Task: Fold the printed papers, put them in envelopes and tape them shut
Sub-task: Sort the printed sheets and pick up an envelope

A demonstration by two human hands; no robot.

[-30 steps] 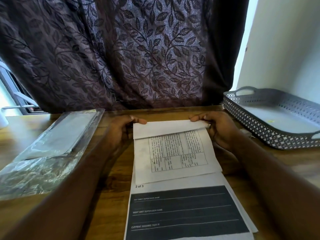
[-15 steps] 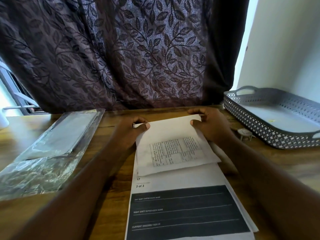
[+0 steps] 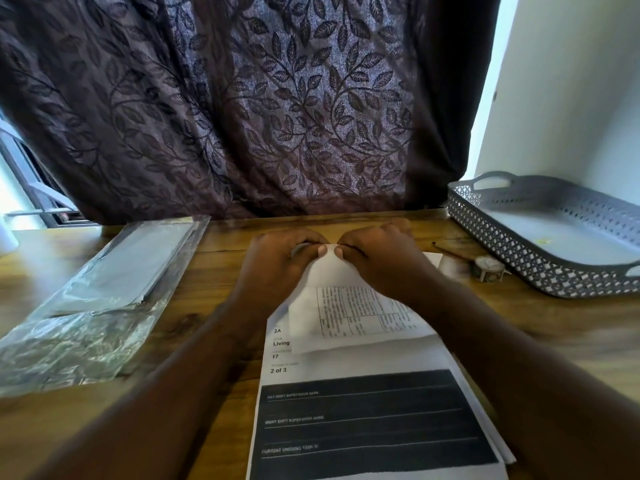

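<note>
1. Two hands meet at the centre of the frame: the left hand (image 3: 280, 261) and the right hand (image 3: 379, 261) sit knuckle to knuckle, with their thumb tips nearly touching.
2. Each grip is narrow, with the thumb and curled fingers pinching the far creased edge of a folded white sheet of printed paper (image 3: 360, 317) that shows a small table of text.
3. That sheet lies on the upper part of a stack of white printed pages (image 3: 363, 420) with a wide black block. The stack runs from the centre to the bottom edge on the brown wooden surface (image 3: 214, 271).
4. At the left, a clear crinkled plastic packet (image 3: 104, 292) with flat grey contents lies apart from the hands.
5. At the right stands a grey perforated plastic tray (image 3: 540, 271) with handles. A small roll of patterned tape (image 3: 488, 268) sits just beside its near wall.
6. A dark purple leaf-patterned curtain (image 3: 259, 116) fills the upper frame.
</note>
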